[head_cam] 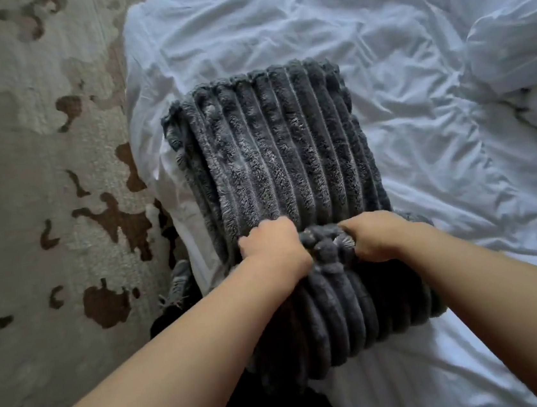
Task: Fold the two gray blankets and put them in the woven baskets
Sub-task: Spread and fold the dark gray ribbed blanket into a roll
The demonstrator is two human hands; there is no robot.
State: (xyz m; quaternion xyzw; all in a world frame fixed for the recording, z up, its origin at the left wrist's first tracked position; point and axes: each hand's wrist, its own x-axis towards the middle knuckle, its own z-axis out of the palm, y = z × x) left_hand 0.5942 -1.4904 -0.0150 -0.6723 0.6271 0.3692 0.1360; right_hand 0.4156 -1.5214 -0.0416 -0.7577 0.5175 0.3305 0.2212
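Observation:
A dark gray ribbed plush blanket (273, 142) lies folded into a long strip on the white bed, running away from me. Its near end is rolled or doubled over into a thick bundle. My left hand (270, 246) grips the top of that bundle on the left, fingers curled into the fabric. My right hand (376, 238) grips it on the right, fingers tucked under the fold. Only this one blanket shows. No woven basket is in view.
The white rumpled duvet (394, 55) covers the bed, which fills the right and middle. A beige rug with brown patches (42, 195) covers the floor to the left. A gray shoe (177, 285) shows on the floor by the bed's edge.

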